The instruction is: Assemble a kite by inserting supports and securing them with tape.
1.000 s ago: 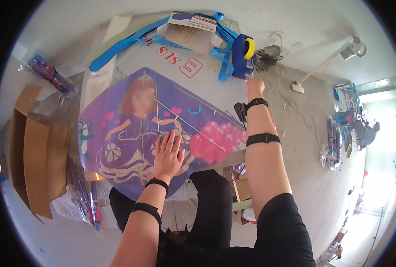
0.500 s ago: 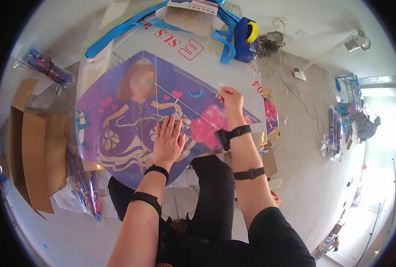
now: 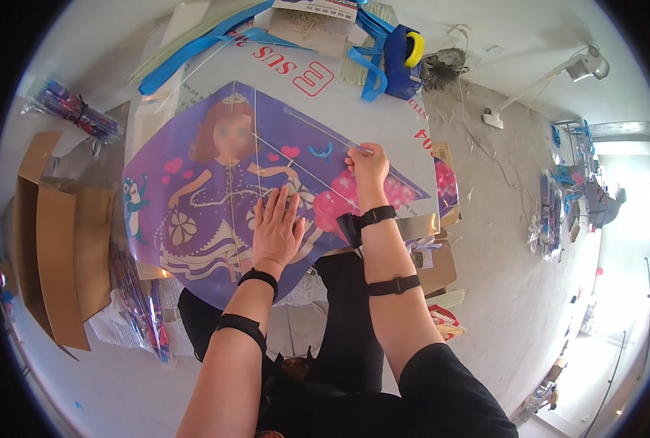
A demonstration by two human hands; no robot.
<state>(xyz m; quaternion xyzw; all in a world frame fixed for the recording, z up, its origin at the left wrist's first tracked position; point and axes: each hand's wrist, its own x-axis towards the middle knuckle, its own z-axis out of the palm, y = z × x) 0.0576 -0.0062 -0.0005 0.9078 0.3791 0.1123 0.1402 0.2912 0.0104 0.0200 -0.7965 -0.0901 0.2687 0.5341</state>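
Observation:
A purple kite (image 3: 201, 160) printed with a princess in a gown, hearts and pink balloons lies spread on a white board (image 3: 296, 66). My left hand (image 3: 277, 223) rests flat on the gown, fingers stretched and slightly apart. Thin pale rods run over the kite, one down its middle and another slanting toward my right hand (image 3: 369, 162). That hand is closed in a pinch at the kite's upper right edge. A small whitish bit shows at its fingers, too small to name. My right forearm covers part of the balloons.
A tape dispenser (image 3: 403, 69) with yellow tape stands at the board's far right, beside blue strips (image 3: 215, 47). An open cardboard box (image 3: 62, 255) stands at the left, near wrapped bundles (image 3: 77, 109). A lamp (image 3: 586, 66) reaches out on the right.
My right hand and forearm have shifted a little left, and the fingers have turned inward at the kite's edge. My left hand stays in place.

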